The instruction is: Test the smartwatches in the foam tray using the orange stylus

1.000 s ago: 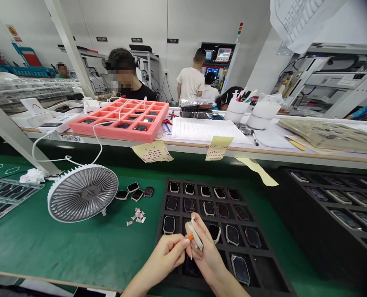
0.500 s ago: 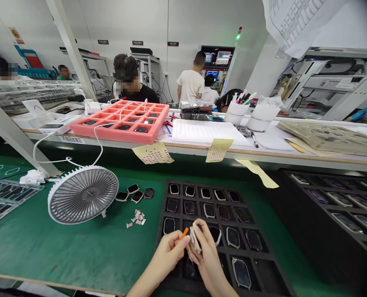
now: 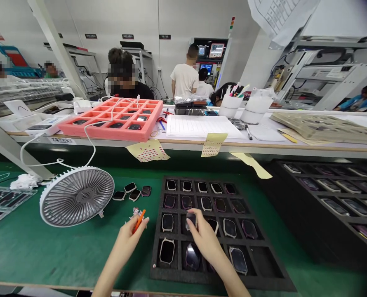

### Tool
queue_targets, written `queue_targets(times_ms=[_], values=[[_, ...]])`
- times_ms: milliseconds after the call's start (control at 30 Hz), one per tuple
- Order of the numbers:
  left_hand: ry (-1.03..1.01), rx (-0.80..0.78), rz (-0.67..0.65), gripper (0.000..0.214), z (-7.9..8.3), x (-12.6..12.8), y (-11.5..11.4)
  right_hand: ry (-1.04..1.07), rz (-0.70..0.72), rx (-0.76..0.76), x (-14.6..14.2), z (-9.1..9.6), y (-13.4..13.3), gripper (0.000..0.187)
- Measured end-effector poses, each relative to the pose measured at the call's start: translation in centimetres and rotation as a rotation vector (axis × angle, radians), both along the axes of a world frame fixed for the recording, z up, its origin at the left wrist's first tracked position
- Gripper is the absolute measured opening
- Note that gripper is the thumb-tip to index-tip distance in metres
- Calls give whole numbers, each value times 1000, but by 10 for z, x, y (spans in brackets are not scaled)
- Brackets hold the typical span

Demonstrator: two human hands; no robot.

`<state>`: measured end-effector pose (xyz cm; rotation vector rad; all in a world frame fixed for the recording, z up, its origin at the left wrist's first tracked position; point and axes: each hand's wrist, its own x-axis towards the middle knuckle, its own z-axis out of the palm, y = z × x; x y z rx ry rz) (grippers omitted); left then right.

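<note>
My left hand (image 3: 130, 232) is closed in a pinch around a short orange stick-like tool (image 3: 139, 220). It is over the green mat, beside small pale pieces (image 3: 136, 211) that it partly covers. My right hand (image 3: 203, 231) grips a dark-faced smartwatch case (image 3: 191, 221) by its edges, at a third-row compartment of the black foam tray (image 3: 179, 235). Whether the case touches the compartment floor I cannot tell. Around it, most compartments hold square watch cases, such as a light-framed watch (image 3: 167, 251) and a dark watch (image 3: 192, 256). My right hand and forearm hide some compartments.
A white fan (image 3: 78, 197) stands left on the mat, near several loose watches (image 3: 130, 187). Another black tray (image 3: 322, 206) of watches is at right. A shelf above holds a pink foam tray (image 3: 109, 133), papers (image 3: 202, 126) and cups (image 3: 229, 105). Co-workers are behind.
My hands have parted. The left moved left with the orange tool toward the pale pieces; the right brought the watch case down to the tray. The camera view shifted slightly.
</note>
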<state>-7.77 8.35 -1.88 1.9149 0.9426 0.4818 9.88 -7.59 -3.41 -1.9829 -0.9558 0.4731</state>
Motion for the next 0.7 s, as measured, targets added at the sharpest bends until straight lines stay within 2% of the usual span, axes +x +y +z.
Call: queue_targets(times_ms=[133, 200, 300, 433, 500, 600, 700], values=[[254, 197, 91, 35, -4, -5, 9, -225, 74, -82, -9, 6, 5, 25], [375, 237, 119, 30, -7, -6, 12, -293, 10, -107, -4, 8, -2, 28], [462, 244, 130, 27, -11, -8, 17, -394, -178, -181, 12, 9, -25, 29], [413, 198, 180, 41, -14, -8, 20, -458, -284, -293, 26, 4, -53, 32], [356, 176, 163, 37, -15, -5, 18, -454, -298, -310, 26, 0, -57, 33], [269, 195, 84, 29, -13, 1, 12, -410, -262, -270, 20, -5, -51, 38], [181, 251, 39, 31, -8, 6, 2, -388, -180, -228, 14, -7, -36, 38]])
